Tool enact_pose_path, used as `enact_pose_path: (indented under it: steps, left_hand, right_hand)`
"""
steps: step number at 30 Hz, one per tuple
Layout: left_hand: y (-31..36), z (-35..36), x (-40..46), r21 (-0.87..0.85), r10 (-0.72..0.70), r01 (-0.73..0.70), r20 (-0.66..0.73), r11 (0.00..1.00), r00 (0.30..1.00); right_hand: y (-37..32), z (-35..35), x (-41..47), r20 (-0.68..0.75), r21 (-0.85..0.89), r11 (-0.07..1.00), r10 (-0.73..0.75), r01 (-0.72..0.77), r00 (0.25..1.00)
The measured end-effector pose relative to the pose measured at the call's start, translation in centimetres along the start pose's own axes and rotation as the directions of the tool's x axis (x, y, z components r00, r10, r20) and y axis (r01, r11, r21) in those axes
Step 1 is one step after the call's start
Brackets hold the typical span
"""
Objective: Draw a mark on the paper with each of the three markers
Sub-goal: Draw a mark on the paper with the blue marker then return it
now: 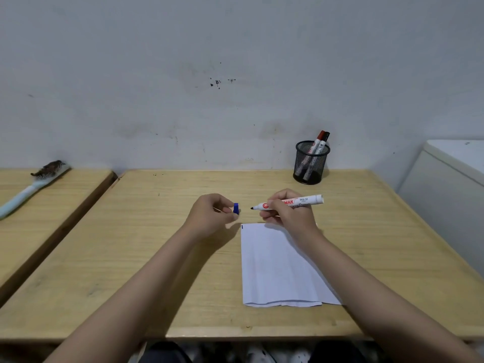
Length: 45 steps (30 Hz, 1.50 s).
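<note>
My right hand [289,214] grips an uncapped white marker [301,200], held level above the table with its dark tip pointing left. My left hand [212,214] pinches the blue cap [236,208] a short gap to the left of that tip. A white sheet of paper [275,265] lies on the wooden table [157,244] just below my hands, with a small dark mark [242,226] at its far left corner. Two more markers, a red-capped one [317,141] and a black-capped one [324,142], stand in the black mesh cup [311,163] at the back.
A second wooden table [39,205] stands to the left across a narrow gap, with a pale blue hairbrush [31,187] on it. A white cabinet [450,189] borders the table's right side. A grey wall rises right behind both tables.
</note>
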<state>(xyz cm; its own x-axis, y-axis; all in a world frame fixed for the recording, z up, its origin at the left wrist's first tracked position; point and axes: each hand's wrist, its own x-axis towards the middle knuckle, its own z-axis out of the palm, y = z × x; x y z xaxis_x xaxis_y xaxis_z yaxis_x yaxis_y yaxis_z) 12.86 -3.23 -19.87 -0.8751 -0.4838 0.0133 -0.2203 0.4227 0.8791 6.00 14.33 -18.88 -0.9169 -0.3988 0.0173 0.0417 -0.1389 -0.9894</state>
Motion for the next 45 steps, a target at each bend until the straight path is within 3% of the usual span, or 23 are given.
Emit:
enact_pose_path:
  steps: [4, 13, 31, 39, 45]
  left_hand:
    - [-0.3, 0.6, -1.9, 0.051, 0.031, -0.04, 0.171, 0.998, 0.985]
    - [-1.6, 1.2, -1.4, 0.318, 0.061, -0.112, 0.166, 0.942, 0.984]
    - [-2.8, 1.3, -0.2, 0.293, 0.041, -0.086, 0.157, 0.952, 0.987]
    - [-2.9, 1.3, 0.0, 0.312, 0.047, -0.096, 0.162, 0.945, 0.986]
    - [-2.2, 1.0, -0.2, 0.317, 0.071, -0.137, 0.21, 0.939, 0.975]
  right_hand:
    - [1.5, 0.4, 0.3, 0.031, 0.017, 0.993, 0.112, -0.113, 0.993]
    - [3.6, 0.1, 0.1, 0.043, -0.06, 0.998, 0.038, -0.036, 0.998]
    - [4.3, 0.2, 0.2, 0.063, -0.232, 0.973, 0.029, -0.014, 0.998]
    - [4.3, 0.0, 0.2, 0.069, -0.178, 0.984, 0.023, -0.011, 0.997]
    - [3.5, -0.7, 0.3, -0.034, 0.111, 0.993, 0.048, -0.044, 0.998]
